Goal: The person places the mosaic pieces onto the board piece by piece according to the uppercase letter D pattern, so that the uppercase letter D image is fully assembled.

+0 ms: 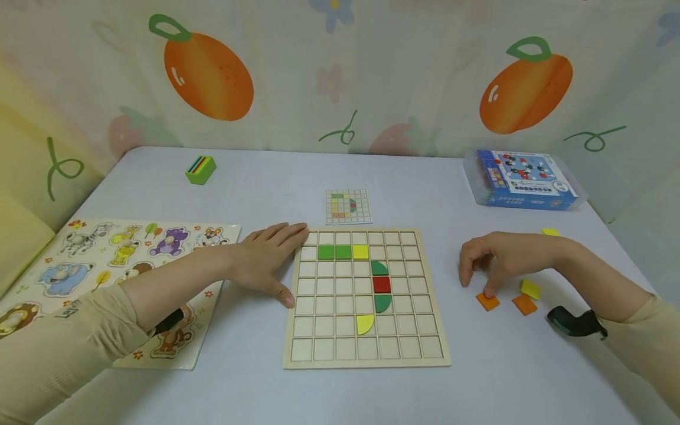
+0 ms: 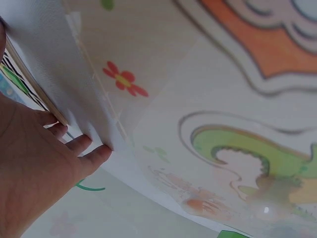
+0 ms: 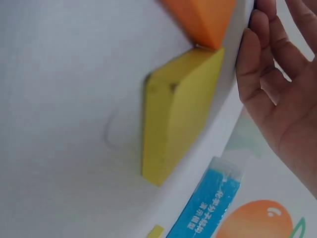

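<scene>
My left hand [image 1: 268, 260] lies with spread fingers along the left edge of a wooden grid board [image 1: 366, 363]; in the left wrist view its fingertips meet the board's edge. Set into the grid are green squares [image 1: 334, 252], a yellow square [image 1: 360, 252], green quarter-circles [image 1: 382, 303], a red square [image 1: 381, 284] and a yellow quarter-circle [image 1: 365, 324]. On the right, my right hand [image 1: 496, 257] reaches down with bent fingers, the thumb touching an orange tile [image 1: 489, 304]. Close by lie another orange tile [image 1: 525, 304] and a yellow tile [image 3: 183, 114].
A small pattern card [image 1: 347, 206] lies behind the board. An animal puzzle board [image 1: 212, 295] is under my left forearm. A green block [image 1: 200, 170] stands back left, a blue box [image 1: 526, 180] back right. Another yellow tile [image 1: 550, 232] lies behind the right wrist.
</scene>
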`<action>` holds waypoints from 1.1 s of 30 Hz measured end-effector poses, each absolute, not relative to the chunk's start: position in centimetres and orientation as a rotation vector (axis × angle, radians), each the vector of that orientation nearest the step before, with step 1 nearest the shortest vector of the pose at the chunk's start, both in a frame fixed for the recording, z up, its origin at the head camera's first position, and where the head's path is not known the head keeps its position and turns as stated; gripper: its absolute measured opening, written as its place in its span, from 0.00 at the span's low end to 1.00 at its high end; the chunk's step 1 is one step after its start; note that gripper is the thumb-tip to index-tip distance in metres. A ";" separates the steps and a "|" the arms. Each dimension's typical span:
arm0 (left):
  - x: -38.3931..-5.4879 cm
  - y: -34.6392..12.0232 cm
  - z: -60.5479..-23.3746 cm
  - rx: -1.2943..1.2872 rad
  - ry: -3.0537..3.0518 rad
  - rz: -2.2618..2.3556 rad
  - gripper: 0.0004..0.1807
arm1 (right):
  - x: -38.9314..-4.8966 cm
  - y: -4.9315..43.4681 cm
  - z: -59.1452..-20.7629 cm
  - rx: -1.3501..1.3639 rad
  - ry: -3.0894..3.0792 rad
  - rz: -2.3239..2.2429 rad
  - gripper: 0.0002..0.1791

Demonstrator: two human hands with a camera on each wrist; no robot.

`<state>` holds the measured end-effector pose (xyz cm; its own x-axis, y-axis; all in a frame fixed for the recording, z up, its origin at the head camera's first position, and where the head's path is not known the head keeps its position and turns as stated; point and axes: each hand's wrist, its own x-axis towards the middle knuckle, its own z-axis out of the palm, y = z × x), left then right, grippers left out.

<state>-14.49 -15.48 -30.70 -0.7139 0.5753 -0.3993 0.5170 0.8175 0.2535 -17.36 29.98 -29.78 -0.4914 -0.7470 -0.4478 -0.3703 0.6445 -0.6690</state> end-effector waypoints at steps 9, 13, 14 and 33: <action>-14.6 -15.4 -30.8 0.811 2.529 0.175 0.72 | -16.4 30.2 -29.8 -0.976 2.075 -0.613 0.21; -14.6 -15.5 -30.8 0.802 2.528 0.162 0.73 | -16.1 30.0 -29.8 -1.039 2.110 -0.583 0.22; -14.6 -15.5 -30.9 0.799 2.527 0.160 0.73 | -16.0 30.0 -29.8 -1.040 2.120 -0.575 0.22; -14.6 -15.5 -30.9 0.804 2.526 0.178 0.72 | -15.4 27.6 -29.0 -0.969 2.319 -0.416 0.19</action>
